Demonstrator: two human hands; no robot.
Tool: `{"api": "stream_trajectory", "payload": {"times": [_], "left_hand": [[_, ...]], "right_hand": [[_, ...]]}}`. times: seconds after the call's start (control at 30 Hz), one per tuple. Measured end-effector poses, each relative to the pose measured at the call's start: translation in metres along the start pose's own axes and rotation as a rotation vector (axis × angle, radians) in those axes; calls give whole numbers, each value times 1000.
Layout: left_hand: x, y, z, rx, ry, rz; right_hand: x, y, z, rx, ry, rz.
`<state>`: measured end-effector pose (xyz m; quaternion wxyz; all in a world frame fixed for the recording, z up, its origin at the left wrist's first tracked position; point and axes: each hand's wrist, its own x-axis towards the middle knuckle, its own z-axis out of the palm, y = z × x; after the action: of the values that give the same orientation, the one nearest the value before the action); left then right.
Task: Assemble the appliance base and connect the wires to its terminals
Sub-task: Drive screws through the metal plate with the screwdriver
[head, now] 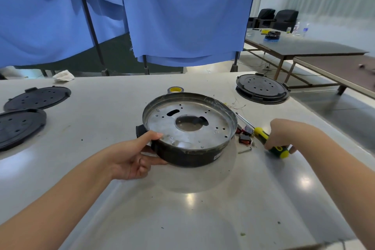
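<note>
Two bare hands reach out over the tabletop [101, 119]. Left hand [134, 156] grips the near-left rim of the appliance base [189, 130], thumb on top, fingers curled beneath; the base sits mid-tabletop. Right hand [281, 138], grip closed, holds the yellow-and-green screwdriver [263, 136] just right of the base.

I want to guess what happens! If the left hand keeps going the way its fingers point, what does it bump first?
Nothing new: the left hand already grips the appliance base, thumb over its metal rim, so that base is first in line.
</note>
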<state>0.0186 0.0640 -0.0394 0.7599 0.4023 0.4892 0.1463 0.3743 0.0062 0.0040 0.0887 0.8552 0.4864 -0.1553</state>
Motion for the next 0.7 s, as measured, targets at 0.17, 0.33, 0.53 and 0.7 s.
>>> {"api": "stream_trajectory", "payload": {"times": [0.17,0.33,0.53,0.7], "left_hand": [[0,-2,5,-13,1,17],[0,-4,8,-19,27,33],[1,-7,9,-3,30,58],[1,-10,8,10,29,67]], "right_hand": [[8,4,7,47,23,32],[9,6,13,108,120,54],[-3,8,-2,335,506,20],[-28,-10,-5,617,992,-330]]}}
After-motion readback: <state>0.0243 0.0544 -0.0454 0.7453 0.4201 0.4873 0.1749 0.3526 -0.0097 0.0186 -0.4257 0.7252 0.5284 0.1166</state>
